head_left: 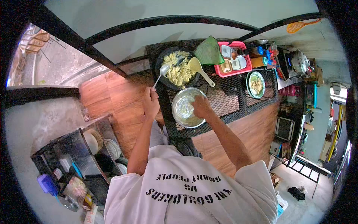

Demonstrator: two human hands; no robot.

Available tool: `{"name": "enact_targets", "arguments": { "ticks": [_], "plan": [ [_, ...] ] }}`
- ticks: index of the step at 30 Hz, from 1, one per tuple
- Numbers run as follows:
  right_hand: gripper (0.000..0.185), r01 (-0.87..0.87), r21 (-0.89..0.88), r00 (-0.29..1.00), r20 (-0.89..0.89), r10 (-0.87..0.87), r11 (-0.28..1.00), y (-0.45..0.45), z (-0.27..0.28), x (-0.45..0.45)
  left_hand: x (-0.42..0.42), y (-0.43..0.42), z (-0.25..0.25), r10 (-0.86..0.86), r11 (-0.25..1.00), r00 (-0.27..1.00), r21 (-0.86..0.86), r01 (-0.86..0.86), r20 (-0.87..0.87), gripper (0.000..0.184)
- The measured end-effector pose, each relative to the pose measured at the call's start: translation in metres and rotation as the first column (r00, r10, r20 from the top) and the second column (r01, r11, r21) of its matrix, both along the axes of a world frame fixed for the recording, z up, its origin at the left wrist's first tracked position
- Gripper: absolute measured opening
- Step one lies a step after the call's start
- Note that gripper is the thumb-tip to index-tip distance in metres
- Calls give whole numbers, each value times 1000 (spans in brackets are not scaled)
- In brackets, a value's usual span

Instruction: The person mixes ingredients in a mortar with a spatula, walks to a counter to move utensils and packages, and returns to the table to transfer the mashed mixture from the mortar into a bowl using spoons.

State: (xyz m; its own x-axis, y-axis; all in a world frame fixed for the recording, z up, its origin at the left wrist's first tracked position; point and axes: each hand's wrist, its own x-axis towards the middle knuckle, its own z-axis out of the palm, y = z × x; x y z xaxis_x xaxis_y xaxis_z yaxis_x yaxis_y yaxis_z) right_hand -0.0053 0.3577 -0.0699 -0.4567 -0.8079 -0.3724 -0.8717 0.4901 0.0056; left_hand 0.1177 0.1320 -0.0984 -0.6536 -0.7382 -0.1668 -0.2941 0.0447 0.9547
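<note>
My left hand [151, 101] is closed round the handle of a metal spoon [164, 70], whose bowl end is over the left rim of a black pan [159, 61]. Chunky yellow food [180, 73] fills much of the pan. A cream-coloured paddle [194, 65] rests across the pan's right edge, its handle on the mesh table. My right hand [202, 106] reaches into a shiny round bowl [177, 115] nearer to me, fingers curled. Pale residue coats the inside of that bowl. Whatever those fingers grip is hidden from view.
The black mesh table [227, 98] also bears a folded green leaf [209, 51], a pink basket [223, 71] with small containers, and a plate [250, 92] of food. Bottles and a pot [300, 62] stand farther right. A dish rack [80, 149] is at lower left.
</note>
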Motion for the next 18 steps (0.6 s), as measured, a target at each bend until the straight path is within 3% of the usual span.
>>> {"name": "enact_targets", "arguments": {
  "ticks": [1, 3, 5, 6, 7, 9, 11, 13, 15, 18],
  "plan": [
    [45, -106, -46, 989, -110, 101, 993, 1, 2, 4, 0, 0, -2, 4, 1000, 1000, 19, -5, 17, 20],
    [46, -43, -55, 996, -80, 39, 998, -3, 5, 1, 1, -3, -4, -2, 1000, 1000, 17, 2, 9, 19],
    [44, 267, -100, 940, 247, -236, 959, -5, 12, -10, 4, -1, -3, -8, 1000, 1000, 23, 7, 9, 17],
    [37, 405, -116, 879, 321, -352, 907, -17, 46, -11, 3, -1, 8, -4, 1000, 1000, -3, 4, 10, 16],
    [37, 405, -116, 880, 319, -352, 907, -19, 52, -16, 1, -2, 13, 1, 999, 1000, -33, -1, 5, 15],
    [33, 351, -511, 908, -19, -419, 784, -20, 59, -33, 2, -3, 14, 6, 999, 1000, -50, -6, 2, 15],
    [34, 302, -615, 850, -172, -498, 728, -22, 54, -54, 2, -4, 10, 10, 998, 1000, -66, -9, 5, 15],
    [38, 370, -571, 835, -142, -531, 733, -26, 48, -71, 2, -4, 5, 44, 999, 999, -19, -44, -6, 16],
    [33, 759, -281, 648, 243, -722, 587, -35, 35, -85, 2, -4, 3, 45, 998, 999, -38, -44, 19, 16],
    [39, 727, -201, 687, 227, -691, 657, -44, 19, -94, 3, -3, 6, 69, 992, 997, -108, -65, 34, 17]
  ]
}}
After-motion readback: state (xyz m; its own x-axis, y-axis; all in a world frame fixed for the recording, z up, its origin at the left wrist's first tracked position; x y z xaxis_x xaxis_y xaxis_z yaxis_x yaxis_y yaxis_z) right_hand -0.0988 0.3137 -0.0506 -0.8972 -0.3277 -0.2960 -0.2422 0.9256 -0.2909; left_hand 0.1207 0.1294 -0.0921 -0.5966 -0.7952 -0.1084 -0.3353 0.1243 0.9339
